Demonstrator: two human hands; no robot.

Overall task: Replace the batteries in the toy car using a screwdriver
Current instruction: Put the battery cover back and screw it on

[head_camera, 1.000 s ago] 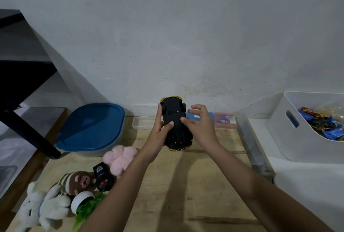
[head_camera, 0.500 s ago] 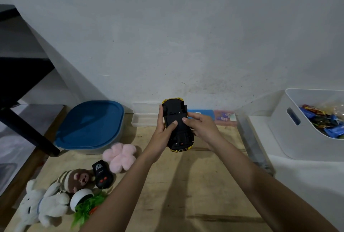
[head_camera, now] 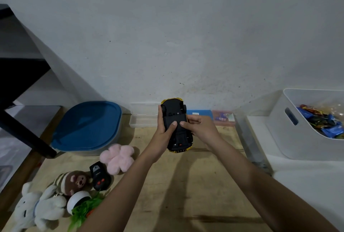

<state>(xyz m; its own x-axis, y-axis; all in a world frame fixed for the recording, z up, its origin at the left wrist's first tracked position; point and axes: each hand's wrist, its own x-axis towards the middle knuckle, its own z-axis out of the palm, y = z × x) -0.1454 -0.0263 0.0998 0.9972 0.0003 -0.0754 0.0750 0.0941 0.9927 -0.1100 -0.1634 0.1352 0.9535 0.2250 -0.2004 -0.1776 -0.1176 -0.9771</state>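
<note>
A yellow toy car (head_camera: pixel 176 118) is held upside down above the wooden table (head_camera: pixel 186 185), its black underside facing me. My left hand (head_camera: pixel 163 133) grips the car's left side, thumb laid across the underside. My right hand (head_camera: pixel 201 127) holds the right side, and its thumb tip presses the middle of the underside next to the left thumb. No screwdriver or loose batteries are in view.
A blue-lidded container (head_camera: pixel 87 127) stands at the left. Plush toys (head_camera: pixel 117 157), a black remote (head_camera: pixel 99 176) and a white ball lie front left. Clear and coloured boxes (head_camera: pixel 221 118) line the wall. A white bin (head_camera: pixel 312 120) of snack packets stands right.
My right hand closed in on the car, its fingers curling round the right side and its thumb sliding onto the underside. The car stayed about where it was.
</note>
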